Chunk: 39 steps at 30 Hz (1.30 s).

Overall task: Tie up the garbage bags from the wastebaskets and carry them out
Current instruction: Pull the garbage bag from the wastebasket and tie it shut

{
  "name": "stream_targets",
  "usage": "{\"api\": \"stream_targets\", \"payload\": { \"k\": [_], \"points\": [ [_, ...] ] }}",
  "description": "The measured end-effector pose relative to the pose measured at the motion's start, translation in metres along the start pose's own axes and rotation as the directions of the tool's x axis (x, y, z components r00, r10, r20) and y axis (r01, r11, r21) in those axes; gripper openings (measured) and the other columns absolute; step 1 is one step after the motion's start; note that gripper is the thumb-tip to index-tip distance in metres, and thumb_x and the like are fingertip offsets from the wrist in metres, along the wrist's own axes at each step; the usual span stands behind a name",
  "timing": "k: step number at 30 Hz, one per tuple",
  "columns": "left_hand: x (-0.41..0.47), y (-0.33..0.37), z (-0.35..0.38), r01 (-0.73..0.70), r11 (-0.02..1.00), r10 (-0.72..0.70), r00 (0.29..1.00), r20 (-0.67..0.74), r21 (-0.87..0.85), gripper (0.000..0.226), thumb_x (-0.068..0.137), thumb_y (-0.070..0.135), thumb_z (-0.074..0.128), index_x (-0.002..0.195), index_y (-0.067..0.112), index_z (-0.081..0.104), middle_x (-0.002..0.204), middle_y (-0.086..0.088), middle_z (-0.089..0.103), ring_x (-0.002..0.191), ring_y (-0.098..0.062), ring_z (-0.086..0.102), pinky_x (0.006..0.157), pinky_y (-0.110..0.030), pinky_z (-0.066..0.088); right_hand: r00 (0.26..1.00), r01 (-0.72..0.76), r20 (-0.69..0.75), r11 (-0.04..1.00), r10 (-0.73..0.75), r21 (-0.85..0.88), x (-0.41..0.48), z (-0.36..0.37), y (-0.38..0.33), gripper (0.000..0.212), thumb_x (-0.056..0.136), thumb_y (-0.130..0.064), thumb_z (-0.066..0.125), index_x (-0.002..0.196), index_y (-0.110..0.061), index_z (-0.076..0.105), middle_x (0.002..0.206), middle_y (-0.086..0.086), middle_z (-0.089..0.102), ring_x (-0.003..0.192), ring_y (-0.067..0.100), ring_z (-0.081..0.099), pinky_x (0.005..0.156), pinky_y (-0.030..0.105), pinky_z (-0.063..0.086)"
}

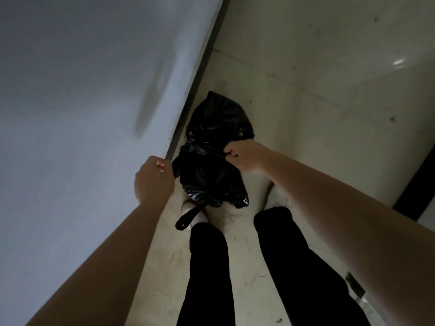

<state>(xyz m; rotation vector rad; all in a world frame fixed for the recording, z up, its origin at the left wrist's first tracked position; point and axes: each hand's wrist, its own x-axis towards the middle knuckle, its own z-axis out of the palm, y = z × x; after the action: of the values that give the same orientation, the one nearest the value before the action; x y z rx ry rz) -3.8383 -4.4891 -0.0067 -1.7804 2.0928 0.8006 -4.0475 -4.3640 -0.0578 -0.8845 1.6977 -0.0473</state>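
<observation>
Two black garbage bags are in front of my feet, close to the wall. The nearer bag (209,182) is bunched and has a loose black handle loop (186,218) trailing over my left shoe. My left hand (154,178) pinches its left edge. The farther bag (221,118) rests on the pale tiled floor against the baseboard. My right hand (244,156) is closed on black plastic at the point where the two bags meet; I cannot tell which bag that plastic belongs to.
A white wall (82,102) with a dark baseboard (200,67) runs along the left. Pale glossy floor tiles (317,90) stretch ahead and right. A dark strip (416,196) crosses the floor at the right edge. My legs in black trousers (270,267) stand just behind the bags.
</observation>
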Motion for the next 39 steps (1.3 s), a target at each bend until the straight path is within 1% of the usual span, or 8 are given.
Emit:
{"api": "stream_targets", "payload": {
  "k": [4, 8, 13, 22, 26, 30, 35, 39],
  "points": [
    [-0.020, 0.049, -0.039, -0.296, 0.953, 0.300, 0.950, -0.090, 0.055, 0.031, 0.102, 0.030, 0.042, 0.094, 0.007, 0.063, 0.086, -0.009, 0.061, 0.084, -0.032, 0.058, 0.070, -0.035, 0.039, 0.937, -0.096, -0.341, 0.995, 0.078, -0.035, -0.050, -0.051, 0.016, 0.042, 0.104, -0.038, 0.036, 0.134, -0.015, 0.052, 0.130, 0.014, 0.054, 0.112, 0.033, 0.056, 0.092, 0.041, 0.047],
    [-0.047, 0.119, -0.099, -0.551, 0.815, 0.579, 0.794, -0.185, 0.180, 0.040, 0.102, 0.034, 0.038, 0.120, 0.008, 0.064, 0.128, -0.017, 0.063, 0.116, -0.036, 0.057, 0.092, -0.048, 0.045, 0.782, -0.167, -0.621, 0.978, 0.056, -0.122, -0.124, -0.122, 0.013, 0.057, 0.104, -0.047, 0.032, 0.151, -0.015, 0.033, 0.156, 0.019, 0.032, 0.136, 0.038, 0.040, 0.105, 0.049, 0.039],
    [-0.110, 0.228, -0.201, -0.703, 0.588, 0.808, 0.536, -0.247, 0.400, 0.049, 0.104, 0.038, 0.040, 0.142, 0.010, 0.051, 0.154, -0.023, 0.038, 0.143, -0.040, 0.035, 0.114, -0.058, 0.027, 0.537, -0.211, -0.841, 0.957, -0.057, -0.200, -0.264, -0.211, -0.009, 0.067, 0.102, -0.053, 0.034, 0.155, -0.012, 0.026, 0.163, 0.023, 0.014, 0.147, 0.040, 0.024, 0.115, 0.052, 0.028],
    [-0.276, 0.417, -0.426, -0.756, 0.322, 0.928, 0.131, -0.350, 0.570, 0.068, 0.103, 0.054, 0.024, 0.158, 0.015, 0.019, 0.164, -0.024, 0.010, 0.151, -0.041, 0.009, 0.116, -0.066, 0.013, 0.088, -0.243, -0.992, 0.963, -0.094, -0.113, -0.557, -0.319, -0.062, 0.075, 0.100, -0.058, 0.036, 0.157, -0.014, 0.017, 0.165, 0.020, 0.003, 0.152, 0.037, 0.008, 0.121, 0.053, 0.017],
    [-0.370, 0.442, -0.469, -0.808, 0.148, 0.920, -0.099, -0.380, 0.570, 0.069, 0.102, 0.053, 0.034, 0.157, 0.014, 0.023, 0.163, -0.025, 0.013, 0.150, -0.043, 0.013, 0.115, -0.068, 0.016, -0.077, -0.388, -0.997, 0.922, -0.012, 0.019, -0.683, -0.287, -0.072, 0.075, 0.100, -0.064, 0.026, 0.157, -0.017, 0.018, 0.164, 0.020, 0.007, 0.151, 0.036, 0.012, 0.120, 0.054, 0.019],
    [-0.448, 0.438, -0.457, -0.866, -0.093, 0.897, -0.287, -0.336, 0.491, 0.071, 0.101, 0.055, 0.032, 0.159, 0.017, 0.016, 0.165, -0.023, 0.006, 0.151, -0.042, 0.009, 0.116, -0.066, 0.014, -0.336, -0.458, -0.929, 0.834, 0.159, 0.308, -0.778, -0.191, -0.075, 0.076, 0.098, -0.068, 0.018, 0.158, -0.023, 0.008, 0.166, 0.016, 0.002, 0.152, 0.032, 0.007, 0.123, 0.049, 0.010],
    [-0.542, 0.406, -0.384, -0.858, -0.371, 0.870, -0.455, -0.189, 0.354, 0.071, 0.099, 0.055, 0.033, 0.156, 0.014, 0.026, 0.164, -0.024, 0.011, 0.149, -0.043, 0.015, 0.114, -0.067, 0.017, -0.480, -0.512, -0.814, 0.650, 0.325, 0.562, -0.848, -0.031, -0.079, 0.076, 0.100, -0.065, 0.022, 0.159, -0.021, 0.002, 0.165, 0.017, -0.006, 0.153, 0.032, 0.002, 0.123, 0.047, 0.008],
    [-0.653, 0.381, -0.344, -0.759, -0.613, 0.752, -0.646, -0.132, 0.220, 0.072, 0.098, 0.054, 0.037, 0.155, 0.012, 0.029, 0.161, -0.028, 0.017, 0.146, -0.048, 0.021, 0.113, -0.066, 0.016, -0.616, -0.521, -0.699, 0.478, 0.362, 0.707, -0.928, 0.090, -0.100, 0.075, 0.100, -0.060, 0.030, 0.159, -0.019, 0.008, 0.165, 0.019, -0.004, 0.153, 0.034, 0.001, 0.123, 0.049, 0.009]
  ]
}}
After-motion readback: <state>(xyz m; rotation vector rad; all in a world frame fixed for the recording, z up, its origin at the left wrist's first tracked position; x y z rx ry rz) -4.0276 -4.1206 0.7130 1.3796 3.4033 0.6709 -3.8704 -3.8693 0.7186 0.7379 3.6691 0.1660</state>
